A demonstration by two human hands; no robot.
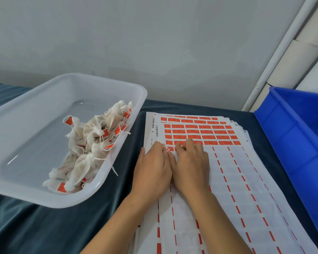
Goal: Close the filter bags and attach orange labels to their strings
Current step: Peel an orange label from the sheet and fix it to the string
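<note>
A stack of white label sheets (228, 180) lies on the table, with several rows of orange labels (200, 132) left at its far end. My left hand (151, 167) and my right hand (191, 162) lie side by side on the top sheet, fingers curled at the nearest row. Between the fingertips an orange label (167, 149) lifts at one corner; which fingers pinch it is unclear. Several closed white filter bags (92, 143) with strings and orange labels are piled in the clear plastic tub (117, 85) to the left.
A blue plastic crate (292, 125) stands at the right edge, close to the sheets. Dark teal cloth (44, 226) covers the table. A grey wall runs behind, with white pipes and rolls at the upper right.
</note>
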